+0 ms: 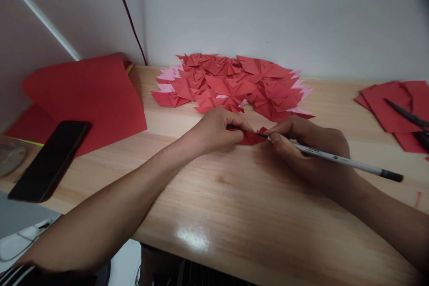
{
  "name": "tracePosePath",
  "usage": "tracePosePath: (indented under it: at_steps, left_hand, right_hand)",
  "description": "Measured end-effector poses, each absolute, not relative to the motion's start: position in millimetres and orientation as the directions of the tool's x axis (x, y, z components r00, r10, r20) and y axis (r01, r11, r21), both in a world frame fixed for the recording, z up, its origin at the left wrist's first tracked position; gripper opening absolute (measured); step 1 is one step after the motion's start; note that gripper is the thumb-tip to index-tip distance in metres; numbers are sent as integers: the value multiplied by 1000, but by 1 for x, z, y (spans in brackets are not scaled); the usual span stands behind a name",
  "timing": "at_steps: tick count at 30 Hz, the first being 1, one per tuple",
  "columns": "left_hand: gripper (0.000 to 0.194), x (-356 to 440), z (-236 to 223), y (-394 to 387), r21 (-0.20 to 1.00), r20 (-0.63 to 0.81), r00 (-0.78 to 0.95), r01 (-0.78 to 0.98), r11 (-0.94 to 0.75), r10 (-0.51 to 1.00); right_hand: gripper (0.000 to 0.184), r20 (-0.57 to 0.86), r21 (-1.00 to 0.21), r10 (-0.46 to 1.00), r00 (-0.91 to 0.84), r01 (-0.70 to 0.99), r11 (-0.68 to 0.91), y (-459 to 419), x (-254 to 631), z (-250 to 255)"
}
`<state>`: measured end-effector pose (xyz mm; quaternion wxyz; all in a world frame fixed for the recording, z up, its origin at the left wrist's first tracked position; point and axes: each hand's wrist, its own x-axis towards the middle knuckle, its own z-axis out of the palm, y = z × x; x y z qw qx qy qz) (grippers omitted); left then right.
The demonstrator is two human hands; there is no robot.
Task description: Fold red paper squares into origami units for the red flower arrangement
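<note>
My left hand is closed on the left side of a small folded red paper piece, pressing it near the tabletop. Between the thumb and fingers of my right hand is a pen with a light barrel and a black end cap. Its dark tip touches or nearly touches the red paper. My fingers hide parts of the folded piece. Just behind my hands lies a broad pile of folded red paper pieces, with some pink ones showing at its sides.
Large red paper sheets lie at the left, partly under a black phone. Red paper squares and dark scissors are at the right. A pale wall stands behind the wooden table.
</note>
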<state>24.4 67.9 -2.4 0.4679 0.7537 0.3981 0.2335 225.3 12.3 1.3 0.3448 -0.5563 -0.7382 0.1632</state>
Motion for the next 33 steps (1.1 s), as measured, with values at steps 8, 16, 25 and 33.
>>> tracePosePath:
  at_steps: [8,16,25,33]
  left_hand:
    - [38,24,-4,68,896,-11,585,365,-252,811]
    - [37,24,-3,68,884,-14,578,387,-260,816]
    - [37,25,-3,68,884,-18,574,393,-255,819]
    - [36,25,-2,68,880,-14,569,398,-260,823]
  right_hand:
    - [8,348,-598,923,-162,720,352,13,226,0]
    - [8,348,-612,925,-154,710,349,13,227,-1]
    - [9,332,-609,932,-145,722,329,14,225,-1]
    - [8,335,-609,931,-143,721,330,13,225,0]
